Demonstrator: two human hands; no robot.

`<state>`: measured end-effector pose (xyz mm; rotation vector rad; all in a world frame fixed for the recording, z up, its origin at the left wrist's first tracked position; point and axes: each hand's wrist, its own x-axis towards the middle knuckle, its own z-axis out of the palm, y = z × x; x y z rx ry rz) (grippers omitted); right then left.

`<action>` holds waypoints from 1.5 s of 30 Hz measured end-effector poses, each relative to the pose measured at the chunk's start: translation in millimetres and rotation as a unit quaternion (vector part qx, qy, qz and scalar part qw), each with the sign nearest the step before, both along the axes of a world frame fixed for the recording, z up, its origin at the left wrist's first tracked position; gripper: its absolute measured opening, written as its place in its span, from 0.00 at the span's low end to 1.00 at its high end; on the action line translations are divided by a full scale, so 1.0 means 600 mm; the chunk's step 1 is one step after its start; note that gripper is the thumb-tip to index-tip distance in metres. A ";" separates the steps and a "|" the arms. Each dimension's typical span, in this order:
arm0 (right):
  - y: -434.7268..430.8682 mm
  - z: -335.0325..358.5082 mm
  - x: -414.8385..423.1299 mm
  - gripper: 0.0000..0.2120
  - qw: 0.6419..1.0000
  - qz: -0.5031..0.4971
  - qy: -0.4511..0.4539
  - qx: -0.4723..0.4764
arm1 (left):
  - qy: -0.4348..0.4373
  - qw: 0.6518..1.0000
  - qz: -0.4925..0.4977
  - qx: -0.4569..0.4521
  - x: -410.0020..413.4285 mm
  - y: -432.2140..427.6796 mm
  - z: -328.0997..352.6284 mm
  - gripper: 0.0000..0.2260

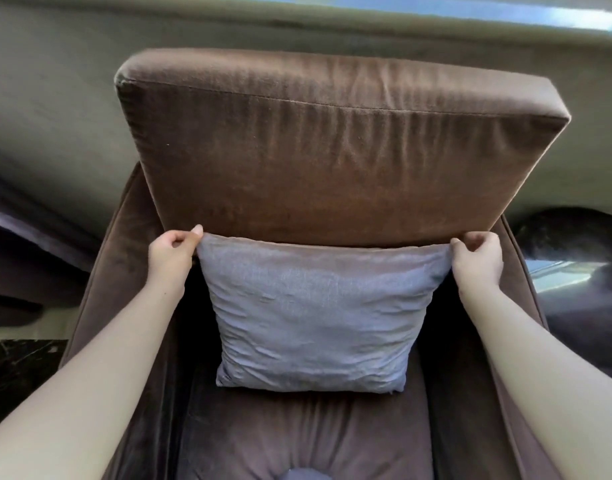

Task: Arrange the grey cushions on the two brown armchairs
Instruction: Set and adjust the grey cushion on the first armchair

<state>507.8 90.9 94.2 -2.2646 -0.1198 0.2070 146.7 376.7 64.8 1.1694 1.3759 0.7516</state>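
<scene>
A grey square cushion [315, 313] stands upright on the seat of a brown velvet armchair [335, 157], leaning against its thick back cushion. My left hand [174, 254] pinches the cushion's top left corner. My right hand [476, 258] pinches its top right corner. The cushion's bottom edge rests on the seat, roughly centred between the armrests. A small grey rounded shape [304, 474] shows at the bottom edge of the seat; what it is cannot be told.
A grey wall runs behind the armchair, with a window strip [505, 12] at the top right. A dark glossy round table [574, 271] stands to the right. A dark marble surface [20, 365] lies at the lower left.
</scene>
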 end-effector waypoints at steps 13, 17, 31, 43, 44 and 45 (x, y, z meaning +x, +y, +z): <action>0.255 0.042 -0.381 0.11 0.910 0.400 -0.101 0.033 | -0.017 0.987 0.039 -0.157 -0.128 -0.171 -0.154 0.11; 0.338 0.031 -0.435 0.16 0.861 0.478 -0.151 -0.080 | 0.033 0.973 0.038 -0.224 -0.169 -0.225 -0.224 0.12; 0.404 -0.020 -0.457 0.08 0.888 0.380 -0.192 -0.175 | 0.138 0.957 -0.014 -0.256 -0.192 -0.292 -0.349 0.10; 0.423 -0.030 -0.446 0.07 0.904 0.360 -0.182 -0.143 | 0.247 0.939 -0.112 -0.212 -0.237 -0.352 -0.353 0.07; 0.424 -0.031 -0.444 0.08 0.904 0.361 -0.182 -0.139 | 0.253 0.937 -0.118 -0.212 -0.239 -0.356 -0.351 0.07; 0.425 -0.031 -0.443 0.08 0.905 0.361 -0.181 -0.135 | 0.260 0.935 -0.122 -0.210 -0.240 -0.357 -0.350 0.07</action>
